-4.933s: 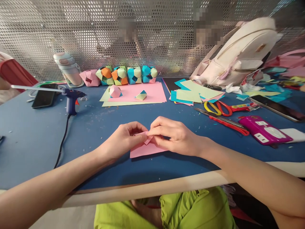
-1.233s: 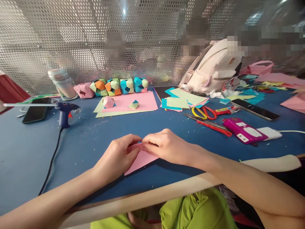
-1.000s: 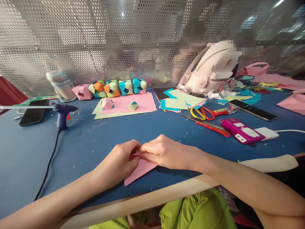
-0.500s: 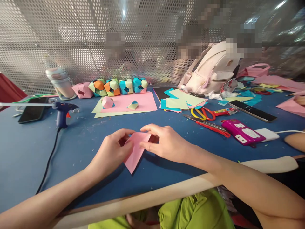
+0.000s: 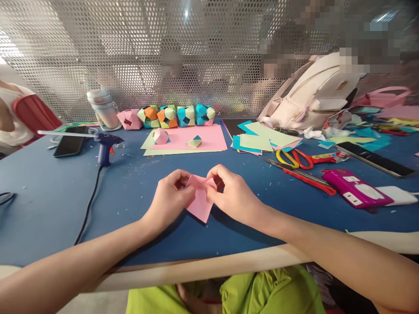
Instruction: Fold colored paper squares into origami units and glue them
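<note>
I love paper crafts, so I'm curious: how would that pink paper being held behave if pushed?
The pink paper likely weighs little and bends easily, as it looks thin. Its folded top may stiffen it slightly. Being fairly flat, it would probably slide, not roll.

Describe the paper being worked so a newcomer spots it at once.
Over the blue table, front and centre, find the person's left hand and right hand. Pinched between them is a folded pink paper, one corner pointing down in the picture. Unlike the flat pink sheet farther back, it is hand-held.
</note>
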A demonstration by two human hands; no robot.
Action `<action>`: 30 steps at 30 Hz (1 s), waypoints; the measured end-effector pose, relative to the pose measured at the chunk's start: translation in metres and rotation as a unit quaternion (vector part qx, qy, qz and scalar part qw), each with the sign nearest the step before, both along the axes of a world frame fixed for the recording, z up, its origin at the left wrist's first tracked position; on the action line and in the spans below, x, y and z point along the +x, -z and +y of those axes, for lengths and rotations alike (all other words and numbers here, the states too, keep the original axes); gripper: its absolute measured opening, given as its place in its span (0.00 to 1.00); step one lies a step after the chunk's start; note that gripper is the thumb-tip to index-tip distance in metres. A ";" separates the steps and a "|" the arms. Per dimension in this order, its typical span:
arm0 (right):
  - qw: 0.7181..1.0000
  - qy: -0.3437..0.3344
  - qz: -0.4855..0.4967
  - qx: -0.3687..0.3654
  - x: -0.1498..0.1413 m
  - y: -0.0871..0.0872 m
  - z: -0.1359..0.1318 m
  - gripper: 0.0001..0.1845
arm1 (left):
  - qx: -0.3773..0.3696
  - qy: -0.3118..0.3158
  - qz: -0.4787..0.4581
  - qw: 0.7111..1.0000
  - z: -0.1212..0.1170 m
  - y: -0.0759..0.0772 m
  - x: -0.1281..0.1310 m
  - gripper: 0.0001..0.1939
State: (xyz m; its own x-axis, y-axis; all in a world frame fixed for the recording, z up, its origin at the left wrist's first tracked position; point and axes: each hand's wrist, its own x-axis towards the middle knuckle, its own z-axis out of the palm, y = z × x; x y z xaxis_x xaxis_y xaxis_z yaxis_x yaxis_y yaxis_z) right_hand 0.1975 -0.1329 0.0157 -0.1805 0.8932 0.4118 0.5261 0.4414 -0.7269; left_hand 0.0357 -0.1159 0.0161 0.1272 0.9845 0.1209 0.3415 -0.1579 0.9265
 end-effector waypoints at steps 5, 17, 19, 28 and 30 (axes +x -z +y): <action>0.993 -0.024 -0.024 0.112 0.003 0.004 0.003 0.08 | -0.058 0.018 -0.063 0.996 0.001 0.004 -0.001 0.05; 0.976 -0.073 -0.029 0.201 0.009 0.007 0.010 0.08 | -0.131 0.051 -0.117 0.983 -0.004 -0.001 -0.002 0.08; 0.969 -0.083 -0.042 0.229 0.011 0.008 0.011 0.07 | -0.131 0.055 -0.114 0.983 -0.004 -0.001 -0.002 0.07; 0.925 -0.085 -0.147 0.339 0.015 0.004 0.007 0.06 | -0.125 0.062 -0.087 0.986 -0.006 -0.004 -0.003 0.06; 0.935 -0.049 -0.135 0.325 0.014 0.002 0.006 0.07 | -0.122 0.058 -0.069 0.988 -0.007 -0.003 -0.002 0.05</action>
State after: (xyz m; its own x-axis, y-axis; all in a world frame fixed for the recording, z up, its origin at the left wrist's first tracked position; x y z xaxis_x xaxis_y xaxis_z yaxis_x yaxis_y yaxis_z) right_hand 0.2115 -0.1269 0.0134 -0.4236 0.4447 0.7892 0.5853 0.7993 -0.1362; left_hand 0.0336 -0.1232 0.0190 0.2390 0.9664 -0.0950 0.2013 0.0465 0.9784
